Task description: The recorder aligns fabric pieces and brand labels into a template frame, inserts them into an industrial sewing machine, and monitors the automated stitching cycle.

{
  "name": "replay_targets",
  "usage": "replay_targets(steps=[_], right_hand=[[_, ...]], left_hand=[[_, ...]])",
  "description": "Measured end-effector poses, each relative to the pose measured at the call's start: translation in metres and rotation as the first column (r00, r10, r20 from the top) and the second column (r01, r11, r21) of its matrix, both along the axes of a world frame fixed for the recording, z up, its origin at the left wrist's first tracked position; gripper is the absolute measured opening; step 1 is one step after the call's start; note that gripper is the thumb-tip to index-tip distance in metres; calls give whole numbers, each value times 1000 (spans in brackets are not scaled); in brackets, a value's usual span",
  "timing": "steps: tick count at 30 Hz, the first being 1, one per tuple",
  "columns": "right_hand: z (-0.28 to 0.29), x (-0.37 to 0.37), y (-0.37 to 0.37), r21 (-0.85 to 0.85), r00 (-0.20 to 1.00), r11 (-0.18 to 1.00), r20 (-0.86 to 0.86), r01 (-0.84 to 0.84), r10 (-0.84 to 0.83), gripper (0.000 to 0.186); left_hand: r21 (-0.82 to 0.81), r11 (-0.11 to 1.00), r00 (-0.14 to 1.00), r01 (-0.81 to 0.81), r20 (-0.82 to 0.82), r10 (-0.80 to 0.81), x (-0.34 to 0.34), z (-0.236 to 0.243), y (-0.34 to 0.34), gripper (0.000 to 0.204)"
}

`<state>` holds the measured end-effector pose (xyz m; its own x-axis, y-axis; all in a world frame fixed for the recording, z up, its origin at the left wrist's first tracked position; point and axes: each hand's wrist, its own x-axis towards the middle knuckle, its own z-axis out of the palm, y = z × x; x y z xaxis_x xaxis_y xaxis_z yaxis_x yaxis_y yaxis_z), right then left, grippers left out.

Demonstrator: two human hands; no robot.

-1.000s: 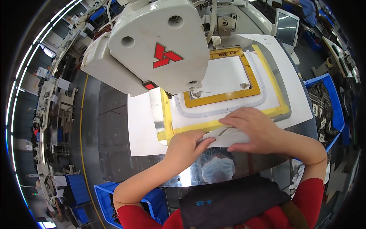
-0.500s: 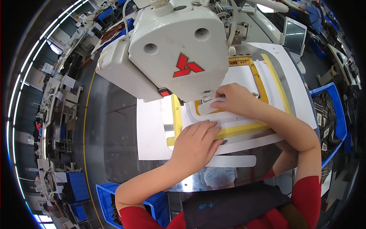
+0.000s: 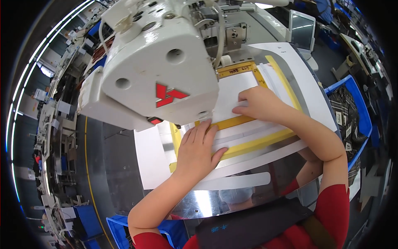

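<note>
My left hand (image 3: 198, 147) lies flat on the yellow-edged sheet, fingers stretched out toward the machine head and fingertips at the near left part of a yellow frame (image 3: 232, 123). Nothing shows in its grasp. My right hand (image 3: 262, 103) is above the white area inside that frame, thumb and fingers curled together in a pinch. A pale bit shows between them, too indistinct to name. Yellow tape (image 3: 244, 145) borders the layered sheet under both hands. The white sewing machine head (image 3: 145, 74) hangs over the frame's left side and hides part of it.
A loose translucent white strip (image 3: 238, 181) lies near the table's front edge. To the right stands a blue bin (image 3: 365, 114) with dark plaid cloth; another blue bin (image 3: 118, 226) is at lower left. A screen (image 3: 302, 30) stands behind the table at right.
My left hand has moved up toward the frame. My right hand no longer shows the long translucent strip it pinched. The machine head appears farther left as the view shifts.
</note>
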<state>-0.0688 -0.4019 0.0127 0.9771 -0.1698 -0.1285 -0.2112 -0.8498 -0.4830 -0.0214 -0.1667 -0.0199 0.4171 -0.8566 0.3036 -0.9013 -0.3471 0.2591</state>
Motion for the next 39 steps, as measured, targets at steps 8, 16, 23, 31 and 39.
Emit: replay_targets(steps=[8,16,23,31,39], right_hand=[[1,-30,-44,14,986,989,-78,148,-147,39],[-5,-29,-51,28,980,990,141,140,-143,39],[-14,-25,-70,280,979,947,74,160,-188,35],[-14,-34,-67,38,827,961,519,-275,216,13],[-3,-24,-31,-52,863,941,383,-335,329,17]], left_hand=[[-1,1000,998,30,48,-30,4,2,-3,52],[-18,1000,999,20,48,-20,2,3,-4,51],[-37,999,996,11,85,-8,3,1,-4,47],[-199,963,980,180,119,-159,1,6,3,34],[-306,902,950,303,171,-261,-10,3,0,29]])
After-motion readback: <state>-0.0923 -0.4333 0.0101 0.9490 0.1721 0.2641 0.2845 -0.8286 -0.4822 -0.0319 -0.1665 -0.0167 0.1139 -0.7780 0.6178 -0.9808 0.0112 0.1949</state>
